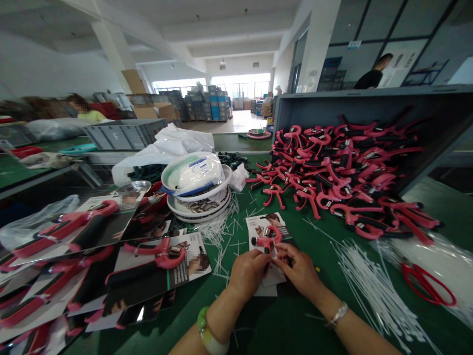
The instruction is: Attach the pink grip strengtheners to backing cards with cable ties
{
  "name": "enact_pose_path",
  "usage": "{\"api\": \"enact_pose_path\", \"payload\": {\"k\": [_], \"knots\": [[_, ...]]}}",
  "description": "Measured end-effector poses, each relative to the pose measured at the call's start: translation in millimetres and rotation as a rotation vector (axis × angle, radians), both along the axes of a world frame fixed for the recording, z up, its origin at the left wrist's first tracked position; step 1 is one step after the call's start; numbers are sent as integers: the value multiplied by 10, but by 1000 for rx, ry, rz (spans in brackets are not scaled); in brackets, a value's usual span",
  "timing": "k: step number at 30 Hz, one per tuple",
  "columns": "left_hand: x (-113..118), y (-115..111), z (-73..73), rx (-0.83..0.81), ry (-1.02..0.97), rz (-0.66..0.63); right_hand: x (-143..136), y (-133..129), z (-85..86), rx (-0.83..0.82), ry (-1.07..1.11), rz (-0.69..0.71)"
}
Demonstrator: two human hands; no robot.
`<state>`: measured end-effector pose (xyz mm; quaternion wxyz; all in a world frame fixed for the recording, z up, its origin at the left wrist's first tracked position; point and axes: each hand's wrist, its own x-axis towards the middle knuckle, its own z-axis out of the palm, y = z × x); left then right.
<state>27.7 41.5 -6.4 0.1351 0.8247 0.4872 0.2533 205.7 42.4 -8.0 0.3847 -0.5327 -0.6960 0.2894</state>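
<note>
A pink and black hand grip strengthener (272, 232) with a metal spring lies on a printed backing card (254, 226) in front of me. My left hand (247, 272) is closed around its near handle, pressing it to the card. Beside it, my right hand (298, 270) pinches at the handle; a small whitish bit, apparently a cable tie, shows at the fingertips, mostly hidden. Loose white cable ties (377, 291) lie in a bundle to the right. On the left are stacked cards with strengtheners (172, 254) fixed on them.
A tipped grey crate (369, 93) spills many pink strengtheners (325, 172) across the back right. Red scissors (428, 283) rest on a plastic bag at right. Stacked white bowls (199, 209) hold springs, with scattered ties (218, 234) nearby. Two other people are farther off.
</note>
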Motion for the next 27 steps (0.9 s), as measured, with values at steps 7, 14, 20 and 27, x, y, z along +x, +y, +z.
{"api": "enact_pose_path", "payload": {"k": [7,14,20,27], "knots": [[15,90,-29,-127,-283,-19,-15,98,121,-83,-150,164],[65,85,8,-147,-365,-26,35,-11,113,86,-267,126],[84,58,-11,-51,-210,-84,90,-59,257,162,-297,222],[59,14,91,-30,-72,29,12,-157,106,132,-110,-44]]}}
